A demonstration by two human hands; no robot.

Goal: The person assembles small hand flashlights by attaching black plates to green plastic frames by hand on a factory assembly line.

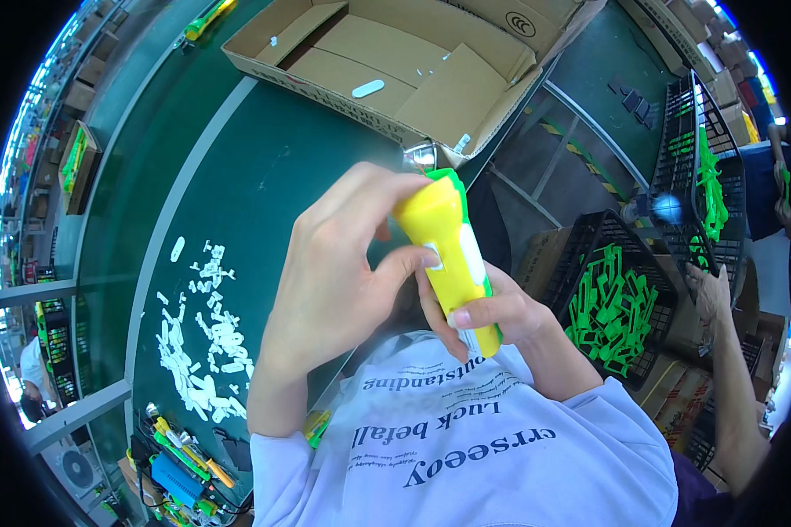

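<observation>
A yellow and green plastic flashlight (444, 237) is held up in front of my chest, its silver head end pointing away from me. My left hand (338, 281) wraps the body from the left, with the thumb pressing a white switch piece on its side. My right hand (492, 312) grips the lower tail end from the right, fingers curled round it. Both hands hold the same flashlight above the edge of the green worktable (264, 176).
A pile of small white plastic pieces (202, 338) lies on the table to my left. An open cardboard box (404, 61) stands at the far side. Black crates of green parts (615, 303) sit to my right, where another person's arm (729, 369) reaches.
</observation>
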